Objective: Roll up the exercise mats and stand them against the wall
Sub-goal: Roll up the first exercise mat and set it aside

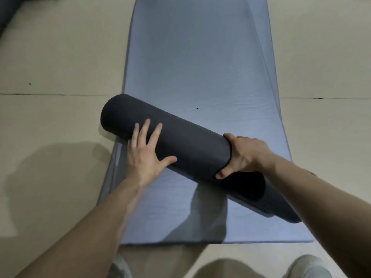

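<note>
Both hands are on the dark rolled mat [180, 149]. Left hand [145, 155] lies flat and spread on the near side of the roll toward its left end, fingers splayed over the curve, thumb stretched right, pressing rather than gripping. Right hand [244, 155] is clamped around the roll further right, fingers wrapped over the top, thumb tucked under the near edge. Bare forearms reach in from the near corners.

That roll sits slantwise: its left end points far and left, just past the edge of the flat blue mat [196, 63], while its right end runs near and right, partly hidden behind the right forearm. Whether it rests fully on the blue mat or is lifted a little, I cannot tell.

Underneath, the blue mat lies unrolled on the pale floor [50, 63], stretching away to the far side. Light shoes [307, 266] show at the near edge. Far left corner, something dark and rounded [8, 15] lies on the floor, too cropped to identify.
</note>
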{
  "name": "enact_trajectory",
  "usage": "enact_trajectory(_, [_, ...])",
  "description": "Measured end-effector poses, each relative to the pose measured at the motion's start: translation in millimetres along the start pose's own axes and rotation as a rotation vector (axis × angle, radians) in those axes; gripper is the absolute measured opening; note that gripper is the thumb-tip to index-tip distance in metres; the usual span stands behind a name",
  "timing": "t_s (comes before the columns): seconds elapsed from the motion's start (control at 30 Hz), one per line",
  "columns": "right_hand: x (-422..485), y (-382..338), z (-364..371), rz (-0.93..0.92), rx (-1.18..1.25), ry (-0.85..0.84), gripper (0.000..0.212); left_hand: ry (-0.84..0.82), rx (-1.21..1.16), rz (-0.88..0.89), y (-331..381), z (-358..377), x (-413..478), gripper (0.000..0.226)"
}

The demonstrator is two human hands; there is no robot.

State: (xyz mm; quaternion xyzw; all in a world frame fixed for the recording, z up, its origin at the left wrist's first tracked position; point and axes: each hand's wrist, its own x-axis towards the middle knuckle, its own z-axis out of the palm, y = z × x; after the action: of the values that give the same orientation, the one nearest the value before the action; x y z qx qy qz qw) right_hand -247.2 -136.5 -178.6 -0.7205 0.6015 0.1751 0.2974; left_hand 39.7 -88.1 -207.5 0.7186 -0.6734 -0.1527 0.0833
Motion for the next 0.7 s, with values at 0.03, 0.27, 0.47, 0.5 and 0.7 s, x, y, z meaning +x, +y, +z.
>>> enact_trajectory(0.03, [-6,-15,11,0.011,0.056,-0.012,0.114,-0.01,-0.123,-0.124,-2,3,-22,0.104])
enact_trajectory(0.27, [-39,-134,90,0.026,0.486,-0.029,0.113,-0.115,-0.931,-0.717,-14,7,-104,0.082])
enact_trajectory(0.47, [-60,-160,121,-0.104,0.747,-0.028,0.095,-0.118,-0.97,-0.731,-25,-12,-142,0.103])
enact_trajectory(0.5, [-60,-165,125,-0.111,0.823,-0.035,0.089,-0.095,-0.994,-0.739,-28,-13,-144,0.101])
enact_trajectory(0.7, [-48,-254,167,-0.162,1.086,-0.104,0.055,0.069,-0.974,-0.818,-134,-28,-157,0.088])
